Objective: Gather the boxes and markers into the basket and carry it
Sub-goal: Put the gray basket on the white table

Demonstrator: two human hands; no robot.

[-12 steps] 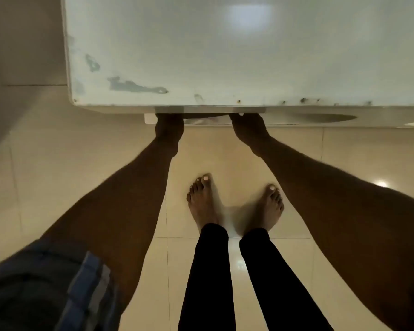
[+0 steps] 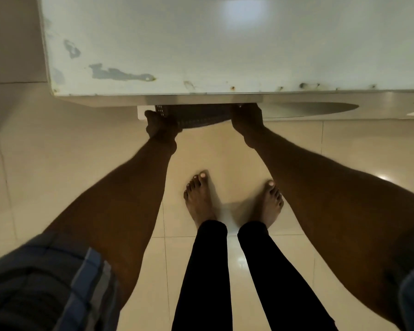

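A dark perforated basket (image 2: 196, 115) shows partly below the front edge of the white table (image 2: 201, 44). My left hand (image 2: 159, 125) grips its left end and my right hand (image 2: 245, 120) grips its right end. Most of the basket is hidden under the tabletop, and I cannot see what it holds. No boxes or markers are in view.
The white tabletop has chipped paint along its front edge and fills the upper view. Below it lies a glossy beige tiled floor (image 2: 58, 175), where my bare feet (image 2: 198, 199) stand close to the table. A wall runs along the left.
The basket has come out from under the table edge towards me, and both hands have drawn back with it. Before, only the hands showed at the edge.
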